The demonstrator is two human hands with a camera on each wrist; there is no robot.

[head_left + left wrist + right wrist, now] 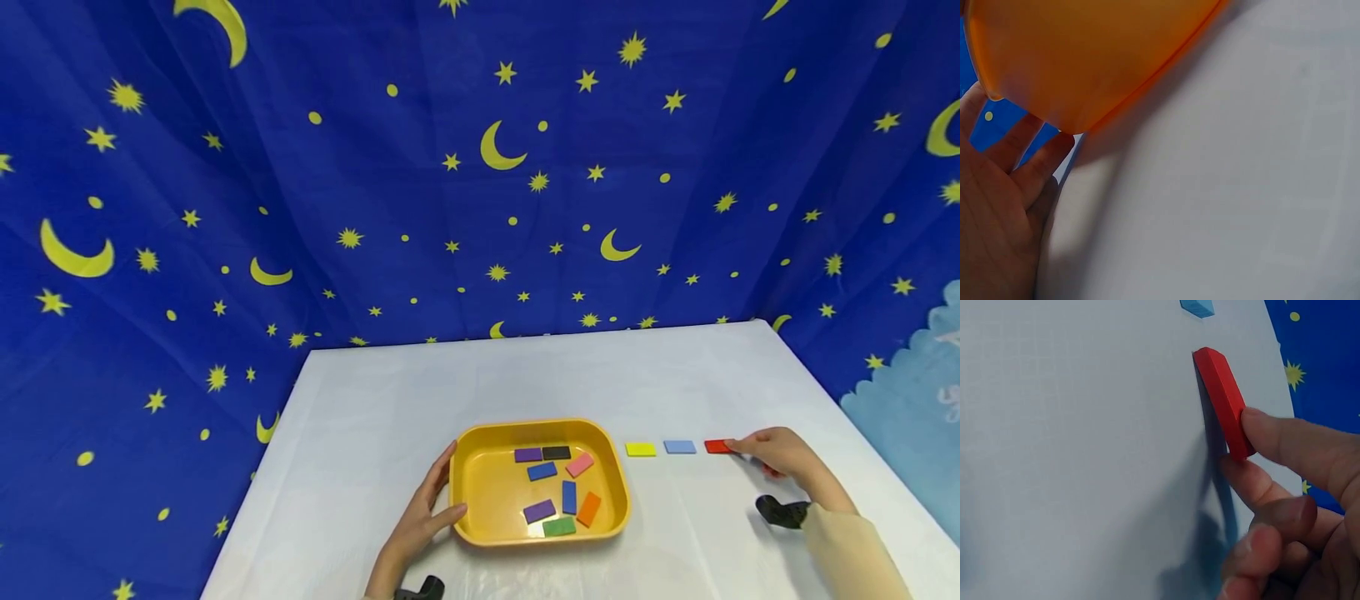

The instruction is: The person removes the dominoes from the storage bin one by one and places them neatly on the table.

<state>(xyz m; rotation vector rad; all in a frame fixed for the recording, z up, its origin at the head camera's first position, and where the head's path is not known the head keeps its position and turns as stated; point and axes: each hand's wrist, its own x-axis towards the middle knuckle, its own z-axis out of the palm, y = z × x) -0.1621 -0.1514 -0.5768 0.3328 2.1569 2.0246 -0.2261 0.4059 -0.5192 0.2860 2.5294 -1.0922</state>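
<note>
My right hand (783,458) pinches a red domino block (1221,394) between thumb and fingers at its right end. In the right wrist view the block is tilted, its far end low over the white table. To its left lie a light blue domino (679,447) and a yellow domino (641,450), forming a row with it. My left hand (423,508) holds the left side of a yellow plastic tray (487,539), thumb at the rim and fingers along the outer wall. Inside the tray lie several dominoes, including a black one (556,453) and a green one (558,527).
The white tabletop (390,392) carries the tray and the row of dominoes. A blue curtain (420,208) with yellow moons and stars stands behind and at both sides. Dark wrist devices (782,511) show at both wrists.
</note>
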